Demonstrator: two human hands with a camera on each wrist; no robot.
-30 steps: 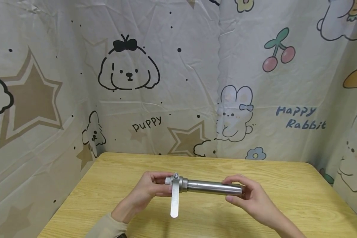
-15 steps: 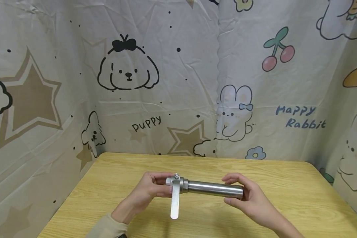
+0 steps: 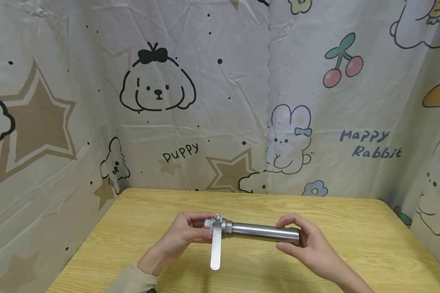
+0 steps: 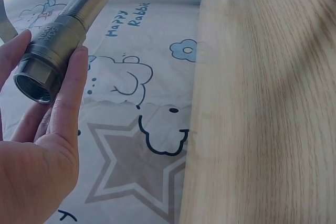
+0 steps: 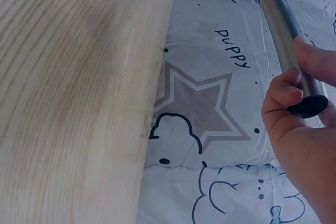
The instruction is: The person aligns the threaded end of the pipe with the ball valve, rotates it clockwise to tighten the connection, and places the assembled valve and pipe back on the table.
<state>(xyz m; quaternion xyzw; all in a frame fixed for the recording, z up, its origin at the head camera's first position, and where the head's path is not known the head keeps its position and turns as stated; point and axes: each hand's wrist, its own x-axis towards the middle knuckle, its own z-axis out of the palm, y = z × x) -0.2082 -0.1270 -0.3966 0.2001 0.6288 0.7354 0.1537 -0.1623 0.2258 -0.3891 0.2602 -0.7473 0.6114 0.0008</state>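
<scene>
Above the wooden desk (image 3: 161, 200), the left grip (image 3: 180, 235) holds the valve (image 3: 224, 227), the right grip (image 3: 307, 244) the steel pipe (image 3: 260, 231). Joining or unscrewing them seems in hand; next turn probably needs firm, aligned holding.

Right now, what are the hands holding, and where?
A metal pipe with a valve: the left hand grips the valve, the right hand the pipe's free end.

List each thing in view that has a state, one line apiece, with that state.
Ball valve, free end uncapped
Metal pipe, joined to the valve, held aloft
Lever handle, crosswise to the pipe
Left grip, holding the valve
Right grip, holding the pipe's other end
Printed cloth, hanging, creased
</scene>
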